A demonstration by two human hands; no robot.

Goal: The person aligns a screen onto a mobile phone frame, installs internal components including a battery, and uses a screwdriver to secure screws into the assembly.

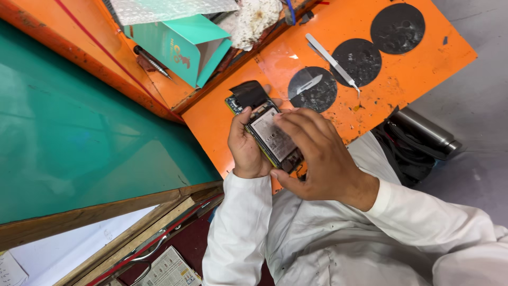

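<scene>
An opened smartphone [271,136] with its back cover off shows a pale battery and a black flap folded up at its top end. My left hand [244,151] grips the phone from its left side, above the orange work mat [402,74]. My right hand [317,156] curls over the phone's right and lower part, fingertips resting on the battery. Both sleeves are white.
Metal tweezers [333,62] and a small blade [309,85] lie on the mat by three black round pads [397,27]. A teal box [188,47], a screwdriver [152,61] and a dirty rag [256,18] sit at the back. A green tabletop [79,137] is left; a dark flask [428,132] is right.
</scene>
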